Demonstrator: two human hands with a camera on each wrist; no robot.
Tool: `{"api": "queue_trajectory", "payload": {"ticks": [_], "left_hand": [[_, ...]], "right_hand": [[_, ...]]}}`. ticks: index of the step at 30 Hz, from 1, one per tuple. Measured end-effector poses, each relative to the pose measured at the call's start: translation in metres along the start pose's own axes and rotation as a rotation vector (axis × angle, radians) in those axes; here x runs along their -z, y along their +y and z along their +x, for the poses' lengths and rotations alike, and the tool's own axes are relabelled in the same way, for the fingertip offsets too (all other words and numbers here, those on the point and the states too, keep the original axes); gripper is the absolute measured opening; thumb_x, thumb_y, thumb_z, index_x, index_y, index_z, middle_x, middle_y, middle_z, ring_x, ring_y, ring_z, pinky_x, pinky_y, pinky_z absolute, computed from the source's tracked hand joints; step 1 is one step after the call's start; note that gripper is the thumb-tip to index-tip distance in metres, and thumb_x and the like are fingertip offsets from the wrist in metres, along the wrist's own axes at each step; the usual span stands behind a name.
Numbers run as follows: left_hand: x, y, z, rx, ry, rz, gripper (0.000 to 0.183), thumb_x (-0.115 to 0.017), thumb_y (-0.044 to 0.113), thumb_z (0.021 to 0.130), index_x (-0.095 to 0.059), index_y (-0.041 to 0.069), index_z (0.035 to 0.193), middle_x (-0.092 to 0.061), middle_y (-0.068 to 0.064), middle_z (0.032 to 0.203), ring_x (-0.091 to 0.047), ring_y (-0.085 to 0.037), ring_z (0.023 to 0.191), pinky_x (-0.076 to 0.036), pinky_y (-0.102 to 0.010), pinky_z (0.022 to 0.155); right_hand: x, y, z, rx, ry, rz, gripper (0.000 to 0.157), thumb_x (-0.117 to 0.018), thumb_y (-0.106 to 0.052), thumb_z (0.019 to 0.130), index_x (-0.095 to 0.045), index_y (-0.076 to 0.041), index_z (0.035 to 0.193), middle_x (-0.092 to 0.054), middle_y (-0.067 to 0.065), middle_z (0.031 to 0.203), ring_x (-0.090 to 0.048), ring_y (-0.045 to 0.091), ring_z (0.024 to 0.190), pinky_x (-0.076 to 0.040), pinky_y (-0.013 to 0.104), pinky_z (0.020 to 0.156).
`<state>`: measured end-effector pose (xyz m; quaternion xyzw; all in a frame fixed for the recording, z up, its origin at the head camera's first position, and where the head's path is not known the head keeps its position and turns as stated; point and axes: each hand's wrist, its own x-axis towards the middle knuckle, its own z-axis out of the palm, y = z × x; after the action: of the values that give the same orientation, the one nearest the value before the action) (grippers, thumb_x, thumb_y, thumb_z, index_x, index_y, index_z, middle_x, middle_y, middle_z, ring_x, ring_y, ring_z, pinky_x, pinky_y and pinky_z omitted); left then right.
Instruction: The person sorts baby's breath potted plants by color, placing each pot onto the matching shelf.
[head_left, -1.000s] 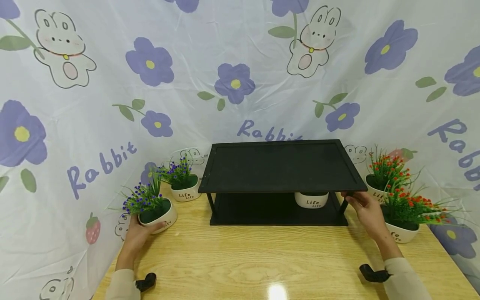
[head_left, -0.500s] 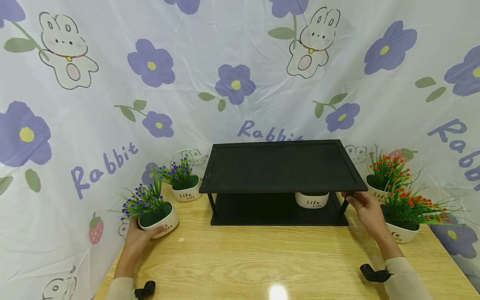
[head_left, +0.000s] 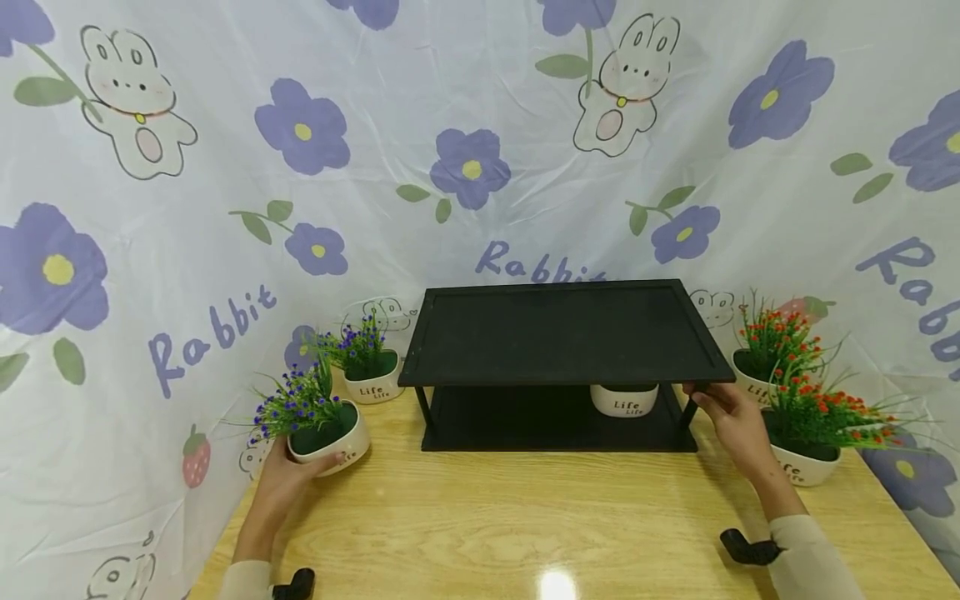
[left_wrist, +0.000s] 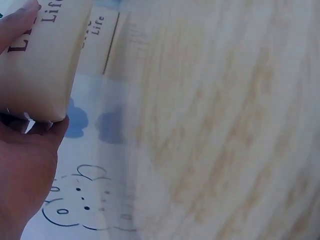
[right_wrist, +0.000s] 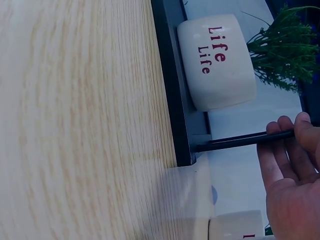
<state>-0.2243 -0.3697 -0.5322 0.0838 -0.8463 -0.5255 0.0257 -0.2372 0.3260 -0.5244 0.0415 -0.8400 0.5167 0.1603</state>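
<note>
We are drawing the near blue-flowered pot [head_left: 352,442] rightward, narrowing its gap to the black shelf [head_left: 562,333]
At the scene's left, our left hand [head_left: 288,482] is curling its fingers round the pot, and we cannot tell whether it is touching the worktop [head_left: 480,533]; our right hand [head_left: 738,431] is still wrapping its fingers round the right post [right_wrist: 240,142]

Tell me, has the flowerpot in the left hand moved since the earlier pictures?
Yes. In the head view, the flowerpot in the left hand has shifted slightly rightward, nearer the black shelf, which has stayed put.
</note>
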Motion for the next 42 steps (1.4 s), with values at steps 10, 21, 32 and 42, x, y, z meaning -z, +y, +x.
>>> {"api": "queue_trajectory", "payload": {"ticks": [10, 21, 32, 42], "left_hand": [[-0.005, 0.021, -0.011, -0.022, -0.015, -0.012, 0.11, -0.09, 0.03, 0.089, -0.017, 0.017, 0.171, -0.041, -0.014, 0.164, -0.047, -0.02, 0.141, -0.043, -0.007, 0.096], [-0.02, 0.059, -0.035, -0.126, -0.073, 0.01, 0.097, -0.093, 0.024, 0.085, -0.036, 0.009, 0.162, -0.056, -0.016, 0.153, -0.057, 0.008, 0.116, -0.051, -0.013, 0.096], [-0.034, 0.081, -0.044, -0.204, -0.111, 0.026, 0.097, -0.096, 0.019, 0.081, -0.041, 0.01, 0.16, -0.06, -0.014, 0.15, -0.058, 0.003, 0.119, -0.05, -0.019, 0.101], [-0.06, 0.088, -0.049, -0.252, -0.18, 0.014, 0.092, -0.097, 0.016, 0.076, -0.049, 0.007, 0.153, -0.067, -0.015, 0.14, -0.066, -0.011, 0.117, -0.056, -0.025, 0.098]], "right_hand": [[0.0, 0.0, -0.001, -0.014, 0.003, -0.01, 0.035, -0.053, -0.024, 0.114, -0.062, 0.0, 0.138, -0.066, 0.018, 0.13, -0.057, -0.016, 0.113, -0.046, 0.002, 0.093], [0.0, -0.001, -0.003, -0.052, 0.01, -0.017, 0.038, -0.053, -0.029, 0.114, -0.061, -0.002, 0.14, -0.068, 0.007, 0.128, -0.056, -0.017, 0.112, -0.046, 0.001, 0.091], [0.0, -0.002, -0.002, -0.048, 0.009, -0.007, 0.038, -0.054, -0.029, 0.114, -0.062, -0.002, 0.14, -0.069, 0.003, 0.127, -0.057, -0.016, 0.113, -0.046, 0.002, 0.091], [-0.001, -0.001, -0.002, -0.037, 0.007, 0.011, 0.035, -0.054, -0.026, 0.114, -0.062, -0.003, 0.139, -0.068, 0.001, 0.126, -0.058, -0.014, 0.113, -0.046, 0.002, 0.092]]}}
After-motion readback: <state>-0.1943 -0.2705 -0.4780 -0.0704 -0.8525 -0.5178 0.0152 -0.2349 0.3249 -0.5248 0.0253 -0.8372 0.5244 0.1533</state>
